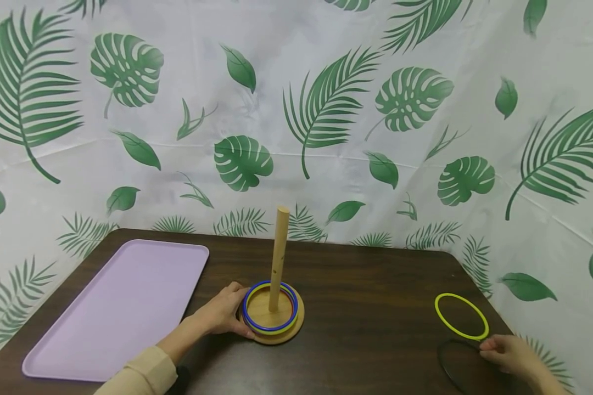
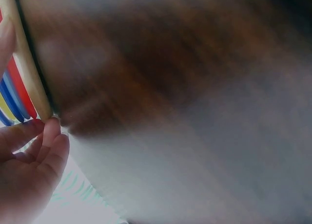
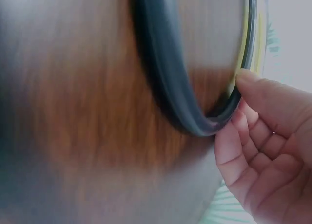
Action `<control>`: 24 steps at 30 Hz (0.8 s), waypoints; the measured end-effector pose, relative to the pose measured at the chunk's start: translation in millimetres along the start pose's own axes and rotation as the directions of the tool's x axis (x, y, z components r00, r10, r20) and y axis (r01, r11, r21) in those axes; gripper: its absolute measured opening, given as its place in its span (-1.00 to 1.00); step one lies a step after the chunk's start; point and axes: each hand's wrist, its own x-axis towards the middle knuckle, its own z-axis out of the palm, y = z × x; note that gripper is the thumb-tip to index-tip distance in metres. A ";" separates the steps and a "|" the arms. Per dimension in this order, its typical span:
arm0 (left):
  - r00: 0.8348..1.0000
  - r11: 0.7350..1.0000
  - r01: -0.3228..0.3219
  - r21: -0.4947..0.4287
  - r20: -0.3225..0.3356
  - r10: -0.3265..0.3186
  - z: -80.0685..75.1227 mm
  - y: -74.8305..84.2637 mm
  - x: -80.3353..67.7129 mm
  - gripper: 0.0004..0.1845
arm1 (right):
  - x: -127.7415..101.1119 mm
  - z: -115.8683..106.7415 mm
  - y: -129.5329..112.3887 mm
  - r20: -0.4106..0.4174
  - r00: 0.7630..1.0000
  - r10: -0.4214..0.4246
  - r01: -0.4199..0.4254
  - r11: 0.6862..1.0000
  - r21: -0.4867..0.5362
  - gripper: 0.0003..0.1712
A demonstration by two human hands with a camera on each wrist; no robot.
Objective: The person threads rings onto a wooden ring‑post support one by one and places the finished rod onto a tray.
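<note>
A wooden ring-toss stand (image 1: 279, 247) with a round base and upright post is at the middle of the table. Around its post lie several stacked rings, a blue ring (image 1: 264, 329) on top, with yellow and red showing below. My left hand (image 1: 222, 314) holds the base's left side, thumb at the front; in the left wrist view, fingertips meet the rim of the wooden base (image 2: 36, 83). At the table's right, my right hand (image 1: 511, 354) pinches a black ring (image 3: 163, 83) between thumb and fingers. Just beyond it is a yellow ring (image 1: 449, 294), partly behind the black one in the right wrist view.
A light purple tray (image 1: 118, 307) lies on the left of the dark wooden table (image 1: 365, 307), close to my left forearm. Behind the table hangs a white cloth (image 1: 188, 71) printed with green leaves, which also runs along the right side.
</note>
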 end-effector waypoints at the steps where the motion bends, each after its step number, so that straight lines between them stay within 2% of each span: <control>1: 1.000 1.000 -0.001 0.000 0.000 0.001 0.0 0.1 0.0 -0.02 | 0.7 0.8 -2.6 -0.009 1.000 -0.018 0.018 1.000 -0.004 -0.84; 9: 1.000 1.000 -0.006 0.005 -0.004 0.006 -1.0 1.6 -0.4 -0.02 | 17.6 2.4 -37.7 -0.129 0.982 -0.141 0.132 0.988 -0.078 -0.90; 17: 1.000 1.000 -0.005 0.004 -0.007 0.005 -0.8 1.9 -0.9 -0.02 | 37.8 -0.9 -103.1 -0.265 0.955 -0.129 0.142 0.989 0.031 -0.85; 24: 1.000 1.000 0.010 -0.005 0.001 -0.010 -0.5 2.2 -0.7 -0.01 | 50.8 -10.9 -165.9 -0.375 0.914 -0.153 0.225 0.962 0.155 -0.70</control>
